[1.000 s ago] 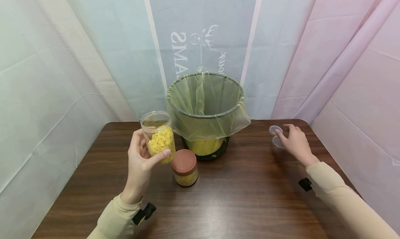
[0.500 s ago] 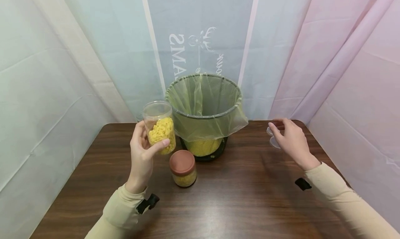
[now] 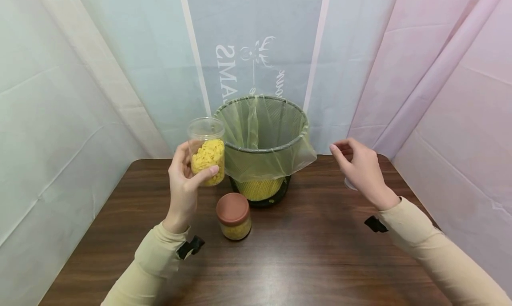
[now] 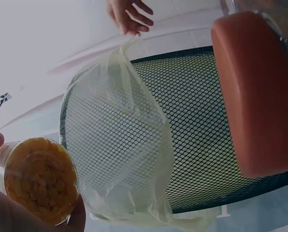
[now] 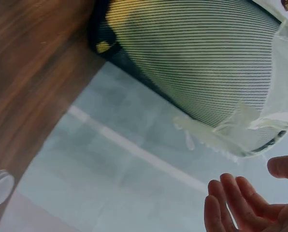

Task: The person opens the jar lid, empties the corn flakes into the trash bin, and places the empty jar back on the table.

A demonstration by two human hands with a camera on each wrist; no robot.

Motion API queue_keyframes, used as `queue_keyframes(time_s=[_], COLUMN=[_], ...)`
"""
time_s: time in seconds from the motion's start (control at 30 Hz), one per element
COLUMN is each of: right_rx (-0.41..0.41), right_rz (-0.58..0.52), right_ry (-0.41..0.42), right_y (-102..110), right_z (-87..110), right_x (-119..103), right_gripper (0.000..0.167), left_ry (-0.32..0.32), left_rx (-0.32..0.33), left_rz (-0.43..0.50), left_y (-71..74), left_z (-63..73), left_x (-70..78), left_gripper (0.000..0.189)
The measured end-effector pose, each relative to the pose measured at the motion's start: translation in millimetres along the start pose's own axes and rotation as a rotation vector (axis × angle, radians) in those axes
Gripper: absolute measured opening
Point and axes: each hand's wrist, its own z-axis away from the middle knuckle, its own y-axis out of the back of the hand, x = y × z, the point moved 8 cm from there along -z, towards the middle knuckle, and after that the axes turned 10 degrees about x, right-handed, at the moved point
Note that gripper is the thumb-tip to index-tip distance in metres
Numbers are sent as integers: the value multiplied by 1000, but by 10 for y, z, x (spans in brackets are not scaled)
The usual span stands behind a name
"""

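Note:
My left hand (image 3: 183, 186) grips a clear uncapped jar (image 3: 208, 157), nearly upright and partly filled with yellow flakes. It is raised beside the left of the mesh bin (image 3: 262, 191). In the left wrist view the base of that jar (image 4: 41, 181) faces the camera. Over to the right, my right hand (image 3: 362, 170) hovers with fingers loosely bent and thumb apart, holding nothing. Beneath it lies a clear round lid (image 3: 350, 184), mostly hidden; two lids (image 5: 1, 187) show in the right wrist view. A shorter jar with a brown lid (image 3: 234, 210) stands before the bin.
A thin yellowish bag (image 3: 268, 166) lines the bin and hangs over its rim; yellow material shows through the lower mesh. The wooden table (image 3: 304, 257) ends at a fabric backdrop (image 3: 160, 74), with more fabric at both sides.
My right hand has released a small clear lid at the right, lifted, and moved left. My left hand has raised the jar and brought it slightly right, making it more upright.

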Motion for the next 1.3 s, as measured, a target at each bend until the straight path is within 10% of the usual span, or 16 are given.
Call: queue_keyframes(time_s=[1.3], right_rx=[-179], right_rz=[-26], right_ry=[-95], right_y=[-392], right_z=[-447], right_x=[-524], right_gripper=[43], left_ry=[-149], left_rx=[-31], left_rz=[-402], left_y=[-106], left_z=[-520], left_x=[120], left_gripper=[72])
